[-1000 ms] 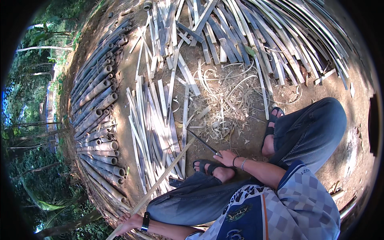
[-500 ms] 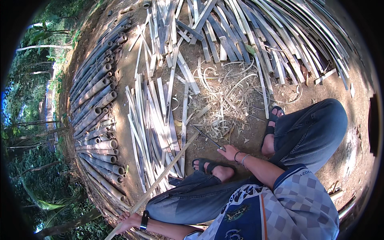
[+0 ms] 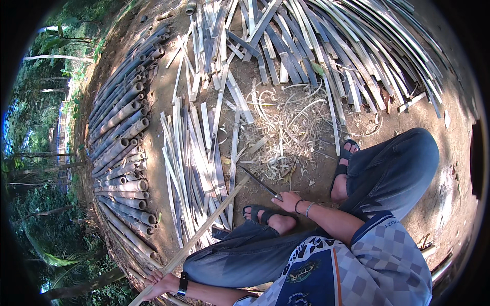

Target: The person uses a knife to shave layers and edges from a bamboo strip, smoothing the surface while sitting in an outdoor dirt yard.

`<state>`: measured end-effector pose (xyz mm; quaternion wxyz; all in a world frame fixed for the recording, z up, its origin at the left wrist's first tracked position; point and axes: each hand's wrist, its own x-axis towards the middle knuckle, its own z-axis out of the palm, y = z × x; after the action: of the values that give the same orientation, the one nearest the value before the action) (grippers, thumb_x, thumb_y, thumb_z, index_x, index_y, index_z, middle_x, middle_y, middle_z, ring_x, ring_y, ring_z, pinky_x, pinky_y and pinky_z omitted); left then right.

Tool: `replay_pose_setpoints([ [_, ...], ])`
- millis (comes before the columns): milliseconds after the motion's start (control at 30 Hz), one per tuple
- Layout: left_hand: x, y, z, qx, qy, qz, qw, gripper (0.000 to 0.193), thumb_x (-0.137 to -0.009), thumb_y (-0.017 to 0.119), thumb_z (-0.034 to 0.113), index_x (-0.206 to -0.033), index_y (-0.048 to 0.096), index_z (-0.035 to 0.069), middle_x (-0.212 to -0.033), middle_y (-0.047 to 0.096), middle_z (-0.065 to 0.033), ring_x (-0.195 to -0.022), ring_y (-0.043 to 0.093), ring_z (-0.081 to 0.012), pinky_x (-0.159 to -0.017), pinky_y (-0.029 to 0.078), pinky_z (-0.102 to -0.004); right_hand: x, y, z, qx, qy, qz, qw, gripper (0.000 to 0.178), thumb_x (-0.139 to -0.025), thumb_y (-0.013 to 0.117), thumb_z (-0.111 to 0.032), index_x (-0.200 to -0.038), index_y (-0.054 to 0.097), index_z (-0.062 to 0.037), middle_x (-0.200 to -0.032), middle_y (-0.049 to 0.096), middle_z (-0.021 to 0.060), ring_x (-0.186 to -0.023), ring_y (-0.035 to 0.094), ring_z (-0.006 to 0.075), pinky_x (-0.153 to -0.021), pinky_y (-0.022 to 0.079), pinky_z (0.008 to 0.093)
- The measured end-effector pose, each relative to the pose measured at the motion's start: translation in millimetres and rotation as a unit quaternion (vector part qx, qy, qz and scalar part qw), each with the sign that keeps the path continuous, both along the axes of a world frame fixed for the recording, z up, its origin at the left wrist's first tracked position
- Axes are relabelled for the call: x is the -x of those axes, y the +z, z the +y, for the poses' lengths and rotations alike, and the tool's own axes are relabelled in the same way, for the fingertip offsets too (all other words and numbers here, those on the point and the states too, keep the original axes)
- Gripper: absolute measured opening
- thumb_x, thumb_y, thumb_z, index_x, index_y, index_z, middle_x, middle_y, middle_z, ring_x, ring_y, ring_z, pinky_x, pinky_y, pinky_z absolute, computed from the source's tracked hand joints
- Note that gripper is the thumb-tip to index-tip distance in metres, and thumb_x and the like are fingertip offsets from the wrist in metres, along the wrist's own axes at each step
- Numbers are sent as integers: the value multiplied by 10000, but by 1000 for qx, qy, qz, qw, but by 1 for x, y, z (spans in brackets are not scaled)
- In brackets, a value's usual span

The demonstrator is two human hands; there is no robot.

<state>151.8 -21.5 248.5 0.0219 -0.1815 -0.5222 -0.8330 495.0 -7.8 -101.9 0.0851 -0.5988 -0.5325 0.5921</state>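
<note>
My left hand (image 3: 161, 284) is closed round the lower end of a long pale bamboo strip (image 3: 205, 227), low at the left. From there the strip slants up and to the right across my leg. In my right hand (image 3: 290, 202) is the handle of a knife (image 3: 261, 183) with a long dark blade. Its blade points up and left, and its far part meets or crosses the strip's upper end; whether they touch I cannot tell. Curly pale shavings (image 3: 280, 137) lie heaped on the ground just past the knife.
Split bamboo strips (image 3: 194, 168) lie in a pile left of my sandalled feet. A larger spread of strips (image 3: 352, 56) fans across the far side. Whole bamboo poles (image 3: 117, 148) are stacked at the left, with green trees (image 3: 41, 204) beyond.
My right hand and the knife have shifted slightly left and nearer to me. The strip's upper end has come a little nearer too. Both hands keep their hold.
</note>
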Motion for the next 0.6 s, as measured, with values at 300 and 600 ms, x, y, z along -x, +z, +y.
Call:
replay_pose_setpoints([
  [300,-23,42,23,-22,-111,67,991,694,-867,131,745,-580,283,131,-494,260,24,-379,220,-72,-316,153,-202,18,3,4,28,61,-17,998,639,-893,439,-558,-1057,601,38,-976,607,323,-974,583,448,-879,450,489],
  [600,-19,41,29,-39,-144,46,988,679,-841,202,776,-597,272,147,-481,261,29,-360,233,-71,-316,184,-203,40,-13,-11,-28,6,37,999,509,-932,462,-454,-834,589,29,-659,608,190,-652,629,323,-629,470,429],
])
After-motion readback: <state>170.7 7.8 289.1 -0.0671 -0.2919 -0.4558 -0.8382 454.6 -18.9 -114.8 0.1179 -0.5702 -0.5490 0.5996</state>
